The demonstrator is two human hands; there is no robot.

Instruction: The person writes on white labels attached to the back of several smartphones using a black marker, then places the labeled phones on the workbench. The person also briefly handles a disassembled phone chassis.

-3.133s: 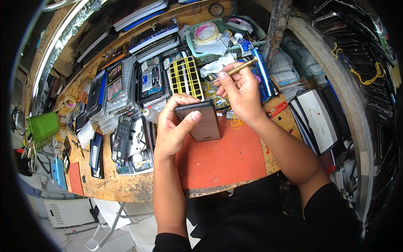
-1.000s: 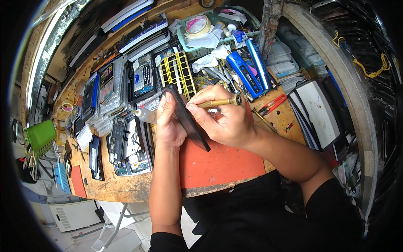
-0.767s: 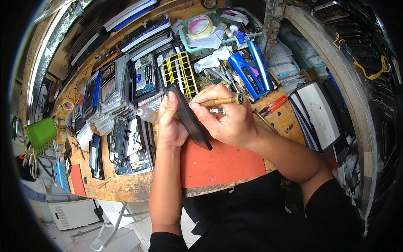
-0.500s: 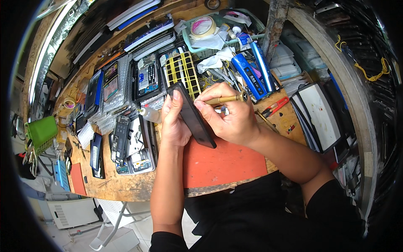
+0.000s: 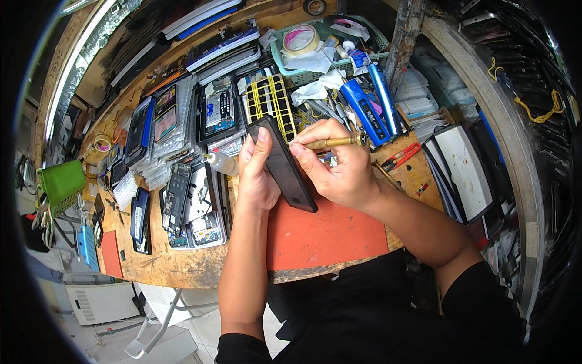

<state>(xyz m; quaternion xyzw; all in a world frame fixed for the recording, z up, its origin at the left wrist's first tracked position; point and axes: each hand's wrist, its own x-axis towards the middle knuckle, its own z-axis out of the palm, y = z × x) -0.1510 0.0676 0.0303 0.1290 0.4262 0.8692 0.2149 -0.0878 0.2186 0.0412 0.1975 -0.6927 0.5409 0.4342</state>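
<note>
The worn wooden counter (image 5: 188,267) curves across a cluttered workshop, with pale floor tiles (image 5: 206,332) at the near left and a scuffed post (image 5: 405,45) at the far right; a red mat (image 5: 327,242) covers its near middle; opened phone parts (image 5: 177,197) lie to the left, a yellow grid (image 5: 271,100) and a teal basket (image 5: 303,77) on the far side, a blue handheld device (image 5: 365,112) and red-handled cutters (image 5: 402,156) to the right.

The left hand (image 5: 257,173) is closed around a dark smartphone (image 5: 286,173), which is raised and tilted above the mat's far left part; the right hand (image 5: 342,170) pinches a brass-coloured screwdriver-like tool (image 5: 330,144) at the phone's right edge, its tip hidden by the fingers, so contact cannot be told.

Three seconds ago the right hand held the tool up, apart from the phone, whose broad face showed more fully; now hand and tool are down beside its edge; since half a second ago the grips look unchanged.
</note>
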